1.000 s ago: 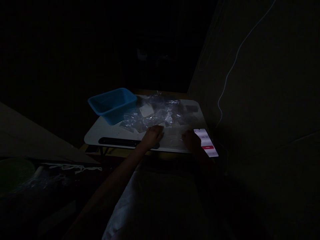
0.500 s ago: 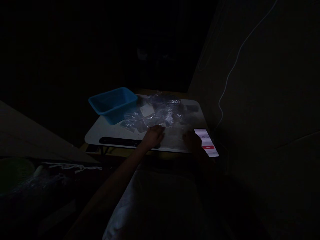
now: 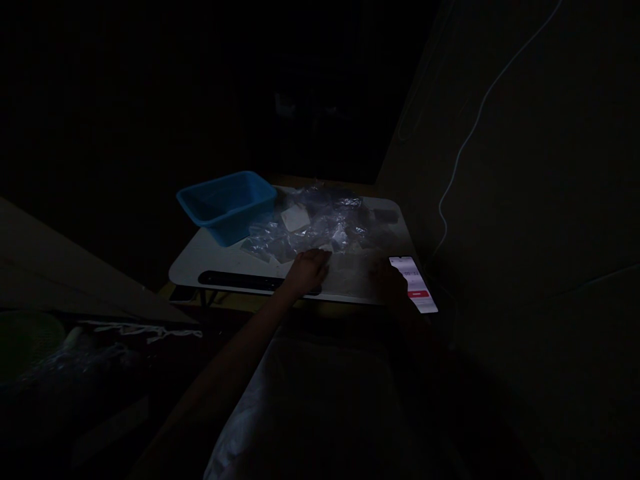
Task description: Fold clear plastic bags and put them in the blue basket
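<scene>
The room is very dark. A clear plastic bag point(image 3: 350, 275) lies spread flat at the front of a small white table point(image 3: 193, 267). My left hand point(image 3: 306, 272) rests palm down at the bag's left edge, its fingers laid out over the plastic. At the right edge is my right hand point(image 3: 391, 281), deep in shadow beside a lit phone point(image 3: 414, 283); its fingers cannot be made out. Beyond the hands lies a heap of crumpled clear plastic bags point(image 3: 325, 230), with a pale squarish piece point(image 3: 295, 218) on top.
A blue plastic basin point(image 3: 230, 227) stands at the table's back left. Along the front edge runs a dark slot point(image 3: 240, 280). A white cable point(image 3: 463, 147) hangs down the wall at right. A green basket point(image 3: 33, 340) is dimly visible at lower left.
My right hand has shifted slightly right, covering a little more of the phone. My left hand stays almost in place. The plastic between them remains flat.
</scene>
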A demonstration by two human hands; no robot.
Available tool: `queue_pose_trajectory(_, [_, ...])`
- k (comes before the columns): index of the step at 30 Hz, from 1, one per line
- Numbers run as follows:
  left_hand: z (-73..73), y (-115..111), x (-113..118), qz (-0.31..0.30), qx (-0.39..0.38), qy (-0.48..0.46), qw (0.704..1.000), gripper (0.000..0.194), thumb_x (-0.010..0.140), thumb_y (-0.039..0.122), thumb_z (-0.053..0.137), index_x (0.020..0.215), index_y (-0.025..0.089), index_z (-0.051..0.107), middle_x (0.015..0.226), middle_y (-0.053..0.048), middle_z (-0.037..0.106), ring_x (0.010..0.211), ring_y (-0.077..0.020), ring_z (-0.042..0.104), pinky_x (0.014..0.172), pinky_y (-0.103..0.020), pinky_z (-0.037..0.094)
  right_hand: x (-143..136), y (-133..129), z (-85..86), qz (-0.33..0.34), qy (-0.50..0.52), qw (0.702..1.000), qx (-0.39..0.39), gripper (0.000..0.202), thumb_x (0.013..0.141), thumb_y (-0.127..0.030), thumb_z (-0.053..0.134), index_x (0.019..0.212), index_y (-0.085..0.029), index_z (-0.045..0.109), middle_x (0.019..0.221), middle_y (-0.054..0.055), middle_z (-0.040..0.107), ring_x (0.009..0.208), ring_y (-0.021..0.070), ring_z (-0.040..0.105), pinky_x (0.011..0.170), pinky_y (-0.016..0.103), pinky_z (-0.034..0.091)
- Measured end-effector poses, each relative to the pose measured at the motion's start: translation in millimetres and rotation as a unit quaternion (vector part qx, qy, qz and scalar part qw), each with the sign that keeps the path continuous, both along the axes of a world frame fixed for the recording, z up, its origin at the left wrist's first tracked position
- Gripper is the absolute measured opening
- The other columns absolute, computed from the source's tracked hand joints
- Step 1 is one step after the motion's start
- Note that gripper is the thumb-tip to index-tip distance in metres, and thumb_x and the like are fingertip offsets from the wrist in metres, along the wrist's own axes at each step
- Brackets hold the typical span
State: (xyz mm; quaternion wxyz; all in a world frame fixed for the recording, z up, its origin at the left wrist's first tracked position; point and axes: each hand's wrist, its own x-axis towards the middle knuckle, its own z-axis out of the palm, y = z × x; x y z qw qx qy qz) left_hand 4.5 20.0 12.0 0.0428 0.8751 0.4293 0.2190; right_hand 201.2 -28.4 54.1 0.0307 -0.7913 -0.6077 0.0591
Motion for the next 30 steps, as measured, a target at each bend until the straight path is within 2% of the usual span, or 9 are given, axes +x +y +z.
queue_pose_trajectory(8, [1.2, -1, 1, 0.007, -0.006, 0.005, 1.0, 0.035, 0.085, 0.026, 0.04, 0.117, 0.016, 0.05, 0.116, -0.01, 0.057, 0.111, -0.0219, 0.048, 0.092, -0.039, 0.038, 0, -1, -0.4, 0.019, 0.049, 0.998, 0.029, 0.029, 0.082, -0.022, 0.036, 0.105, -0.021, 0.054, 0.102, 0.007, 0.062, 0.09, 0.0191, 0.058, 0.068, 0.027, 0.042])
queue_pose_trajectory(16, [-1.1, 1, 0, 0.004, 0.003, 0.002, 1.0, 0.035, 0.086, 0.026, 0.038, 0.116, 0.015, 0.052, 0.115, -0.01, 0.057, 0.109, -0.021, 0.05, 0.092, -0.038, 0.039, 2, -2, -6.2, 0.012, 0.017, 1.0, 0.011, 0.027, 0.085, -0.026, 0.033, 0.097, -0.02, 0.056, 0.097, 0.006, 0.063, 0.088, 0.0199, 0.059, 0.066, 0.027, 0.041])
queue_pose_trajectory(25, [-1.4, 0, -1, 0.017, 0.002, 0.024, 1.0, 0.034, 0.084, 0.026, 0.041, 0.115, 0.016, 0.053, 0.117, -0.011, 0.055, 0.111, -0.0217, 0.049, 0.091, -0.039, 0.039, 2, -2, -10.9, 0.018, -0.011, 1.0, 0.014, 0.027, 0.083, -0.025, 0.036, 0.101, -0.02, 0.056, 0.094, 0.008, 0.062, 0.088, 0.0195, 0.058, 0.066, 0.027, 0.042])
queue_pose_trajectory(28, [-0.7, 0, -1, 0.013, 0.003, 0.037, 0.999, 0.033, 0.083, 0.027, 0.043, 0.112, 0.016, 0.055, 0.117, -0.012, 0.054, 0.111, -0.0228, 0.048, 0.091, -0.039, 0.039, 3, -2, -9.9, 0.025, -0.037, 0.998, 0.046, 0.027, 0.08, -0.027, 0.04, 0.099, -0.019, 0.058, 0.095, 0.01, 0.061, 0.091, 0.0229, 0.055, 0.066, 0.029, 0.043])
queue_pose_trajectory(30, [-0.4, 0, -1, 0.012, 0.0, 0.045, 0.999, 0.032, 0.083, 0.027, 0.044, 0.11, 0.016, 0.056, 0.118, -0.012, 0.054, 0.111, -0.0234, 0.048, 0.091, -0.039, 0.039, 2, -1, -9.6, 0.055, -0.054, 0.993, 0.091, 0.028, 0.079, -0.024, 0.042, 0.099, -0.017, 0.059, 0.101, 0.012, 0.059, 0.095, 0.0244, 0.053, 0.072, 0.032, 0.043])
